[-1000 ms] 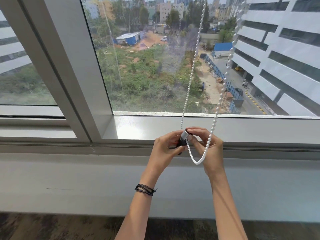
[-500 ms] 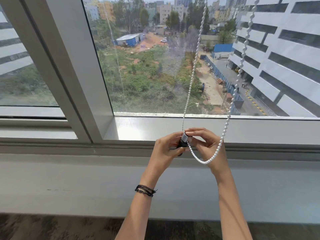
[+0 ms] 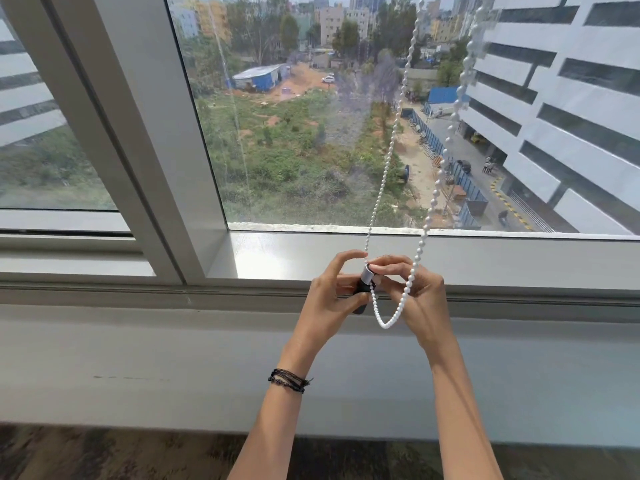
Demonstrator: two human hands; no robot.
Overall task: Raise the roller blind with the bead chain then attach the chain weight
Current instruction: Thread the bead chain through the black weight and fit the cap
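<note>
Head view shows both hands raised in front of the window sill [image 3: 519, 261]. The left hand [image 3: 329, 301] grasps the chain weight [image 3: 365, 280], a small cylinder that is silver on top and black below, with the fingers curled round it. The right hand [image 3: 422, 299] pinches the bead chain [image 3: 385, 324] at the top of the weight. The white chain comes down in two strands before the glass, and its loop hangs across the right hand. A dark bracelet [image 3: 289, 380] sits on the left wrist.

bright daylight through window [image 3: 311, 133]; glare on sill [image 3: 263, 261]; wide-angle bending.
</note>
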